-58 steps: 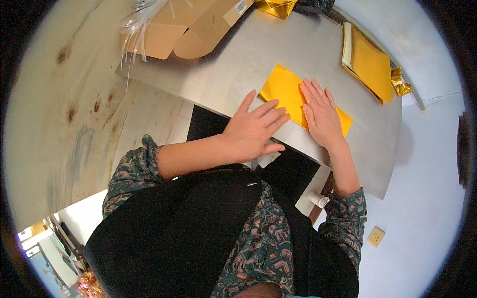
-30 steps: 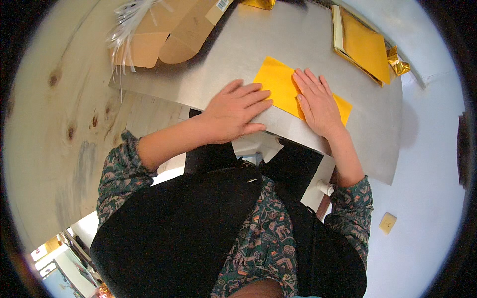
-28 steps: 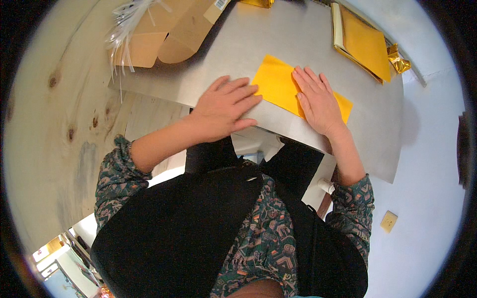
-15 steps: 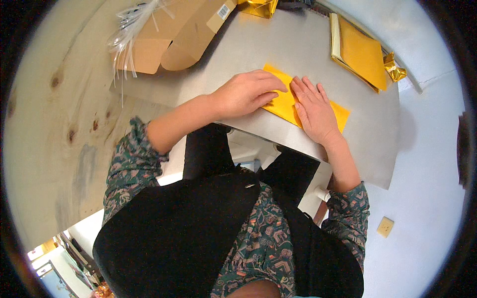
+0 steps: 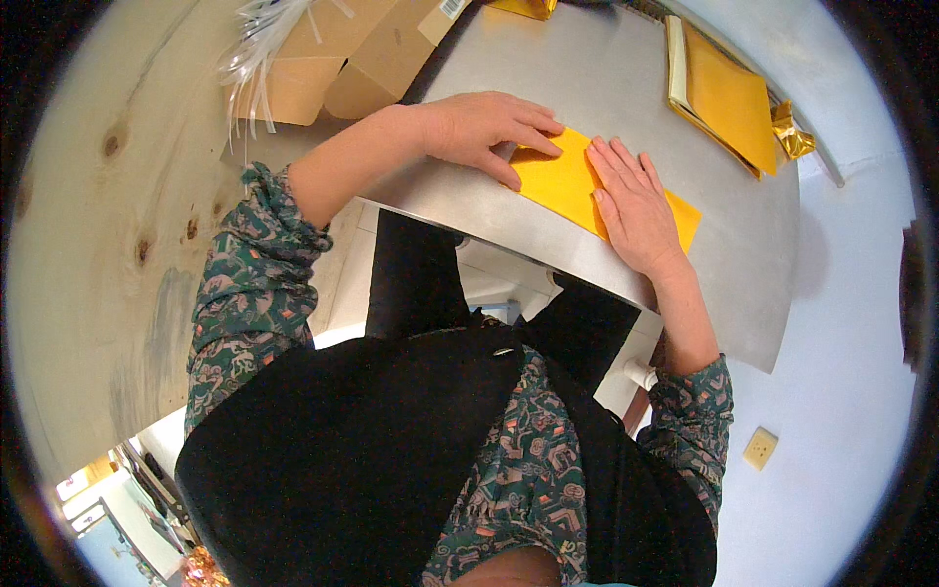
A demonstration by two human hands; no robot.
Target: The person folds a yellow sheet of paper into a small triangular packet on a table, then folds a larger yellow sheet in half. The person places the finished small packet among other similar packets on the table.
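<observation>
A strip of bright yellow paper (image 5: 562,181), which looks folded, lies aslant near the front edge of the grey table (image 5: 509,73). My right hand (image 5: 636,205) rests flat on its right half, fingers stretched out and pointing away from me. At the strip's left end is my left hand (image 5: 494,135), its fingers spread and curved, with the thumb near the near edge and the fingertips near the far edge. Nothing shows between the left fingers and thumb. Whether the left fingertips press on the paper I cannot tell.
A brown cardboard box (image 5: 377,78) stands at the far left, with clear plastic strips (image 5: 256,73) hanging by it. At the far right lies a stack of yellow sheets (image 5: 729,93), beside a shiny gold folded piece (image 5: 790,132). Another gold piece (image 5: 528,8) sits at the back.
My left hand has shifted left toward the strip's end, and its fingers have spread wider. My right hand stays flat on the paper. The whole view has shifted slightly.
</observation>
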